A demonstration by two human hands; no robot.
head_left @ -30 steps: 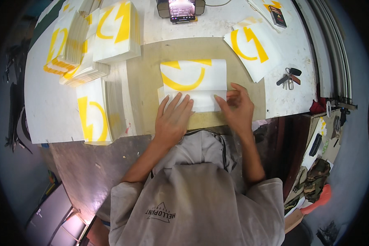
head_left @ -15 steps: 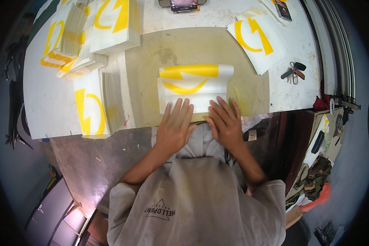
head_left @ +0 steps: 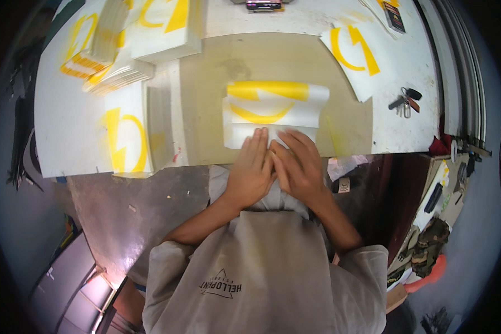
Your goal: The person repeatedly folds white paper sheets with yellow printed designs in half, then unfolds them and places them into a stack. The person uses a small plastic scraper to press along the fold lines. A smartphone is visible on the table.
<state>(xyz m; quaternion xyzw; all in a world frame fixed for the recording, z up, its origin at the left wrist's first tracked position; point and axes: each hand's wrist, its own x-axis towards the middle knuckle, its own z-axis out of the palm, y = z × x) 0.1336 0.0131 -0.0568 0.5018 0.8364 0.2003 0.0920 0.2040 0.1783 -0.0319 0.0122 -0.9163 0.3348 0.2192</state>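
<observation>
A white paper sheet [head_left: 312,114] with a yellow print lies on the tan mat [head_left: 273,55] in front of me, its far side curled over and a flap folded along its near side. My left hand [head_left: 251,172] lies flat on that flap near its middle, fingers outstretched and holding nothing. Close beside it, my right hand [head_left: 301,167] rests at the flap's right part, fingers spread and a little blurred. The two thumbs are almost touching, just off the near table edge.
Several stacks of folded white-and-yellow paper [head_left: 167,42] stand at the left, one stack [head_left: 129,139] by the near edge. More printed sheets [head_left: 353,64] lie at the far right. Keys [head_left: 405,103] sit on the right side, and a phone [head_left: 264,5] at the back.
My left hand has slid right along the flap to the middle, and the right hand has come in toward it. The camera view has shifted slightly.
</observation>
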